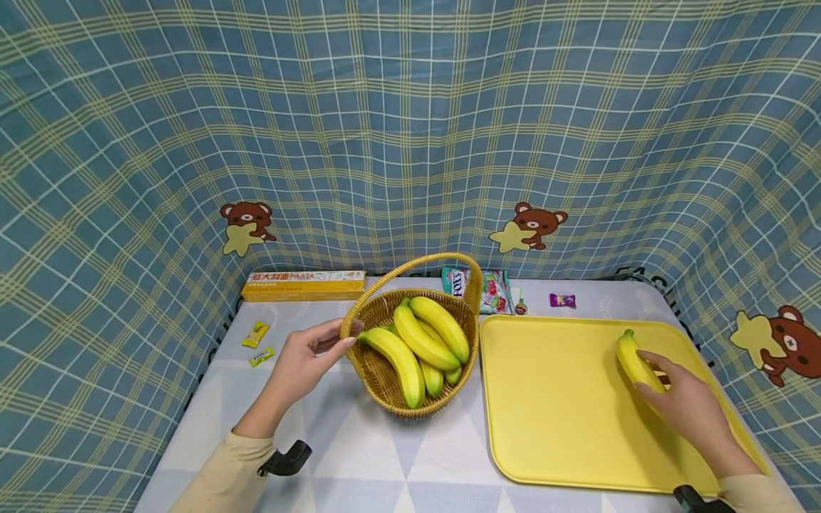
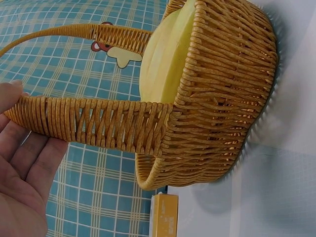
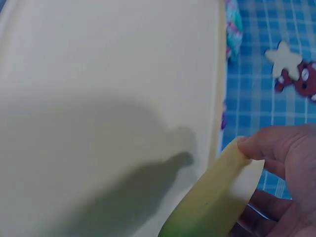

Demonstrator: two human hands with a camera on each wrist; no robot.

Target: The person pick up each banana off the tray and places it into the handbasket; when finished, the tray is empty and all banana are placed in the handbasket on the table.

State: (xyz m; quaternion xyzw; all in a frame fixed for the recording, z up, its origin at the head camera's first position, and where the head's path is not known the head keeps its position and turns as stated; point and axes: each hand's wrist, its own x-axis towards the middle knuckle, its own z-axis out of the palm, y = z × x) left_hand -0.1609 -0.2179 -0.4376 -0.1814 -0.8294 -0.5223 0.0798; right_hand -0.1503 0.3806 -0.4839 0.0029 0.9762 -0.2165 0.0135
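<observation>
My left hand (image 1: 311, 360) pinches the left side of the woven basket's handle (image 2: 94, 123), thumb on one face and fingers behind. The brown wicker basket (image 2: 227, 74) stands upright on the table and holds several yellow bananas (image 1: 426, 338) with greenish tips. Over on the right, my right hand (image 1: 689, 399) grips a single banana (image 1: 631, 360) between thumb and fingers. That banana is above the yellow tray (image 1: 551, 399), and its shadow falls on the tray in the right wrist view. Part of the banana is hidden behind the hand.
At the back left lies a pasta box (image 1: 304, 286), with two small yellow wrapped candies (image 1: 255, 334) in front of it. Behind the basket and tray are a candy bag (image 1: 495, 292), a lollipop (image 1: 521, 306) and a purple packet (image 1: 562, 301). A plaid cloth (image 1: 410, 142) surrounds the table.
</observation>
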